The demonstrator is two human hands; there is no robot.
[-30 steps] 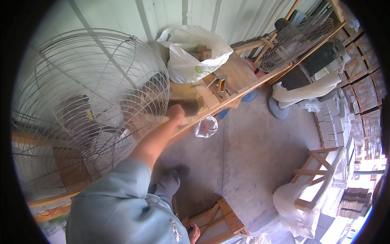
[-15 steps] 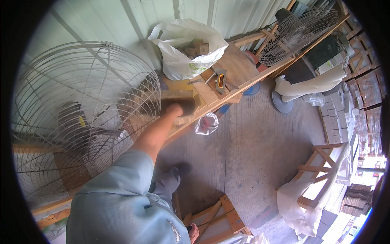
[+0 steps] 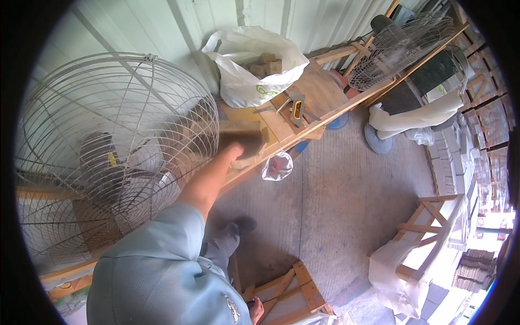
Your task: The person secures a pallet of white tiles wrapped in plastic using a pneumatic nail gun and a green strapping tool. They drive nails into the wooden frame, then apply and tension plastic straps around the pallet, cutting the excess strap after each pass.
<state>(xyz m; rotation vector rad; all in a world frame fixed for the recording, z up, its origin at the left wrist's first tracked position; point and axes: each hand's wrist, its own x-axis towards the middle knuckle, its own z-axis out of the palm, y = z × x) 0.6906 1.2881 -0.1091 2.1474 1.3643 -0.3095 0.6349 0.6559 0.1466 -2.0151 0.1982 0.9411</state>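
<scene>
My left arm stretches over a wooden workbench [image 3: 281, 138] along the wall. My left hand [image 3: 236, 150] is at a brown, dark-centred thing [image 3: 249, 138] that looks like an open paper or cardboard piece; blur and shadow hide my fingers. Low in the picture my right hand [image 3: 255, 311] is beside my shirt, its fingers curled; what they hold, if anything, I cannot make out. Just behind the left hand stands a white plastic bag [image 3: 241, 92] with wooden-looking blocks [image 3: 265, 66] inside. A yellow and grey hand tool [image 3: 297, 109] rests on the boards.
A big wire fan guard [image 3: 116, 157] fills the left side. Another fan [image 3: 401, 51] stands at the far right end of the bench. A small silvery bag [image 3: 278, 166] hangs by the bench edge. Wooden crates [image 3: 290, 292] and stacked white boxes [image 3: 449, 151] stand on the floor.
The whole view has shifted slightly. My left hand stays at the brown thing, with little visible movement; my right hand keeps its place low beside me.
</scene>
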